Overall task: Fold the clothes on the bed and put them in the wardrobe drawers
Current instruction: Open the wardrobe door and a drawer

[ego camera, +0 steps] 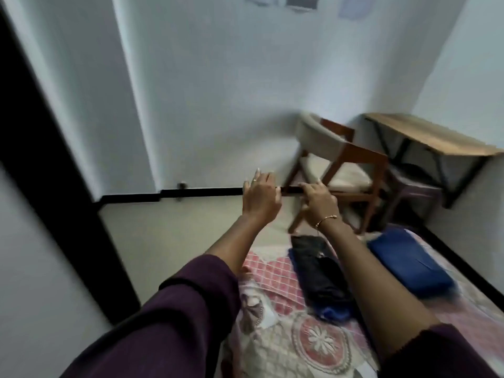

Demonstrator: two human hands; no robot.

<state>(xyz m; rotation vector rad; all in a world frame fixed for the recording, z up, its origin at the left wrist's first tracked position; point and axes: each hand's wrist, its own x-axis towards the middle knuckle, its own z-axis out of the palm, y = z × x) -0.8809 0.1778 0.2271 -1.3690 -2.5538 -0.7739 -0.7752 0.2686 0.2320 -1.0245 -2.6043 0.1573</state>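
As both arms reach out above the bed, left hand fingers spread, right hand curled, hold unclear | dark folded clothes mid-bed, blue fold near right edge, blurred

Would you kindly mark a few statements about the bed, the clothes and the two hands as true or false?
1. A folded dark garment lies on the patterned bedspread. True.
2. A blue folded garment lies on the chair. False: it lies on the bed, near its right side.
3. Both hands are raised in front of the person, above the clothes. True: left hand, right hand.
4. The wooden table stands left of the chair. False: it stands to its right.
5. The right wrist wears a thin bracelet. True.
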